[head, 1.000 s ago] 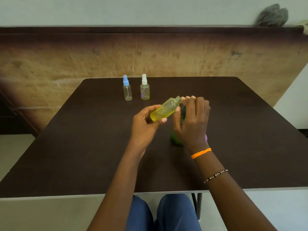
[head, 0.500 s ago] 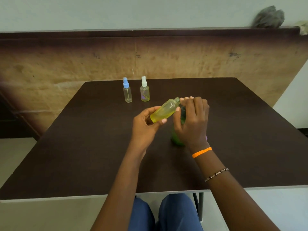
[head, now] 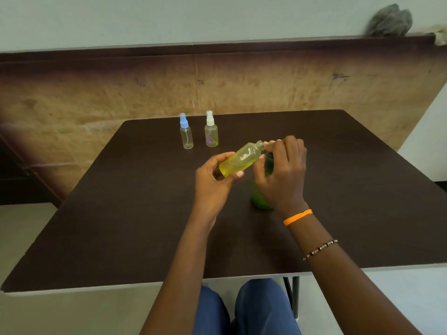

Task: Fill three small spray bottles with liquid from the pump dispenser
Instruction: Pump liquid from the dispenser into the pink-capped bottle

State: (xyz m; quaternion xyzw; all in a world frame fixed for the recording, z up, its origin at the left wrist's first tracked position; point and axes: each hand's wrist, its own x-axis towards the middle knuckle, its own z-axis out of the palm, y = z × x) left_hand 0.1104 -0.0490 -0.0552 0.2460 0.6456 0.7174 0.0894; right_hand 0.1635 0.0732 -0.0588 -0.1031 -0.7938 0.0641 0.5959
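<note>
In the centre of the frame the left hand [head: 212, 180] pinches the base of an uncapped yellow spray bottle [head: 242, 158]. Its long axis tilts up to the right, so the open neck points at the fingertips of the right hand [head: 281, 172], which curls over the top of the green pump dispenser [head: 260, 199]; the nozzle is hidden. The bottle seems only partly filled. At the upper left of the table [head: 121, 226] stand a blue-capped bottle [head: 186, 134], nearly empty, and a white-capped bottle [head: 211, 132] with yellowish liquid.
</note>
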